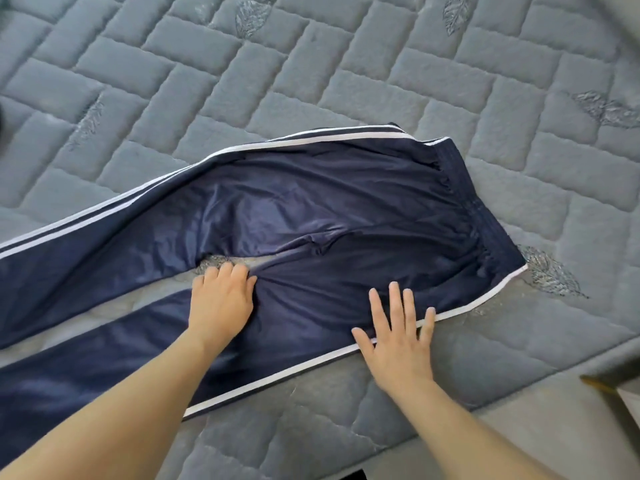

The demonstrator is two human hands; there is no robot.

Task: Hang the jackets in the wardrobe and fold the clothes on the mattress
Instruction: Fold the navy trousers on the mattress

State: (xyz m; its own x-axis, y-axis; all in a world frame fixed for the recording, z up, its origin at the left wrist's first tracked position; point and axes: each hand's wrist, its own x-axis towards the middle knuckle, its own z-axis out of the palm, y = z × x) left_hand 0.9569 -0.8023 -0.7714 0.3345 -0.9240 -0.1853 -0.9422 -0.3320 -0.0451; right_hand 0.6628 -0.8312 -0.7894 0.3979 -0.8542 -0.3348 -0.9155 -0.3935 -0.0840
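1. Grey quilted mattress fills nearly everything I see from the head camera, stitched in a brick pattern with embroidered leaf motifs scattered over it.
2. I see the left hand at the crotch of the navy track pants — its fingers are curled and bunch the fabric there, the knuckles toward the small gap where the mattress shows between the two legs.
3. I see the right hand spread flat, fingers straight and slightly apart, palm down on the near edge of the pants; it grips nothing. The fingertips lie on the navy cloth, and the palm covers the white side stripe that runs along that edge.
4. From the hands outward, the pants lie flat on the mattress with the waistband to the right, its elastic gathered into small pleats.
5. The two legs run away to the left and leave the frame — the far leg carries two white stripes along its upper edge, the near leg lies closer to me, and they part just left of the left hand.
6. Creases fan out from the crotch toward the waistband.
7. At the lower right I see the mattress edge, with a pale surface beyond it that I cannot identify.
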